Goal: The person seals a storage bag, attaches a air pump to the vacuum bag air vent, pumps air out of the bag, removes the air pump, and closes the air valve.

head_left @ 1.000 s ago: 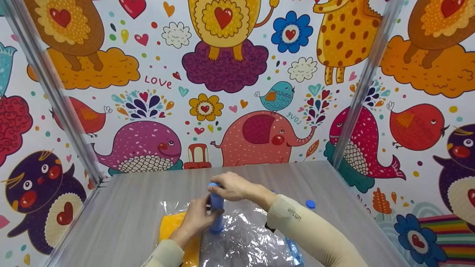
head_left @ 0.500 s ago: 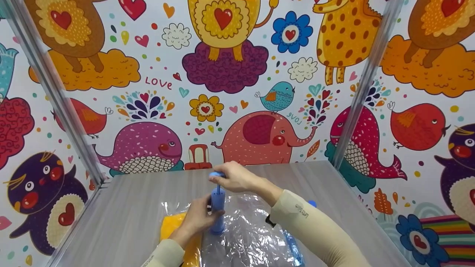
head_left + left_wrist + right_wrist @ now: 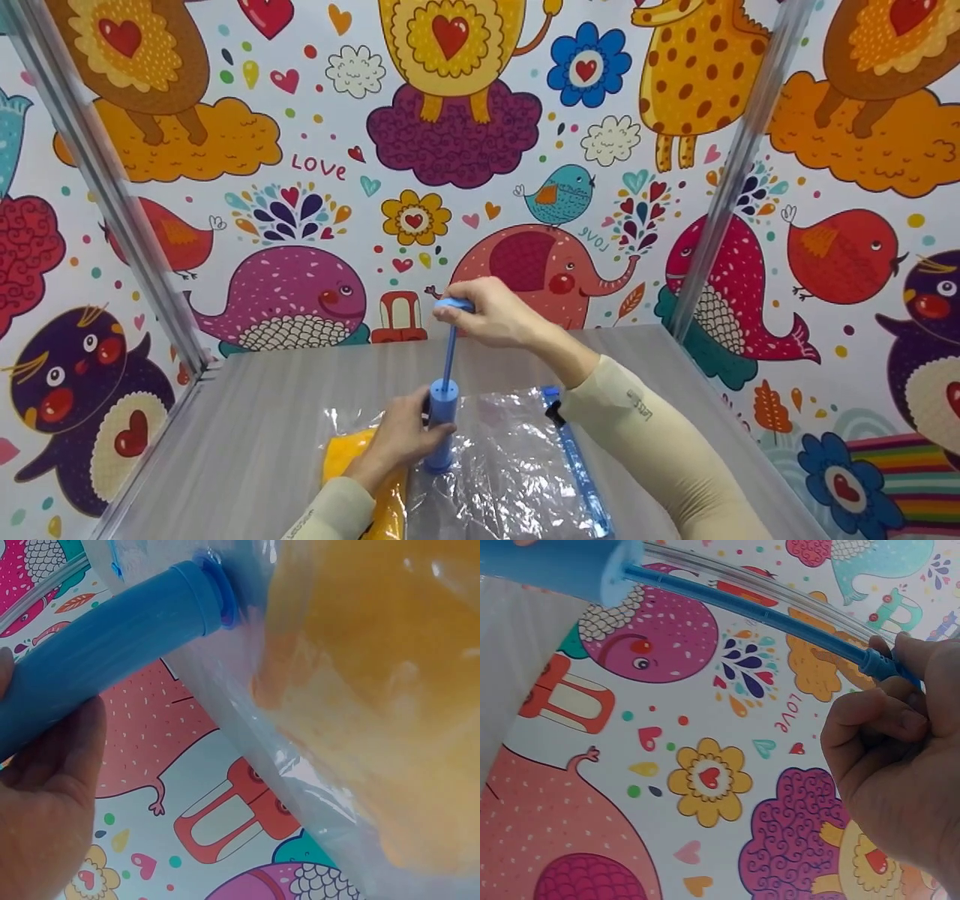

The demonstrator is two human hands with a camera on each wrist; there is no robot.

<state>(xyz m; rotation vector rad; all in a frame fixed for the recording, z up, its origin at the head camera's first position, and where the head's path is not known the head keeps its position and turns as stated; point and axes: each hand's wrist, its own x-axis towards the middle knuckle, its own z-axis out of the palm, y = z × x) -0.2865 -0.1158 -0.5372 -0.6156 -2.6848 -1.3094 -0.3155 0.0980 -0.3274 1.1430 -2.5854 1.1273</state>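
A blue hand pump (image 3: 444,409) stands nearly upright on a clear plastic storage bag (image 3: 510,465). My left hand (image 3: 405,435) grips its barrel, fingers wrapped round it. Above, my right hand (image 3: 499,315) holds the pump's handle (image 3: 454,304), and the thin rod (image 3: 742,611) is drawn far out of the barrel. In the left wrist view the pump's foot meets a blue round valve (image 3: 229,592) on the bag. A yellow, soft-looking item (image 3: 349,457) shows through the plastic on the left, partly behind my left forearm.
The bag's right edge has a blue zip strip (image 3: 581,472), with a small blue slider (image 3: 551,392) at its far end. Grey wood-grain table (image 3: 247,420) surrounds the bag. Patterned wall panels (image 3: 300,292) and metal posts (image 3: 709,225) enclose the back and sides.
My right hand has risen with the handle, drawing the rod out of the barrel. My left hand has stayed on the barrel. The small blue disc at the right is now hidden by my right arm.
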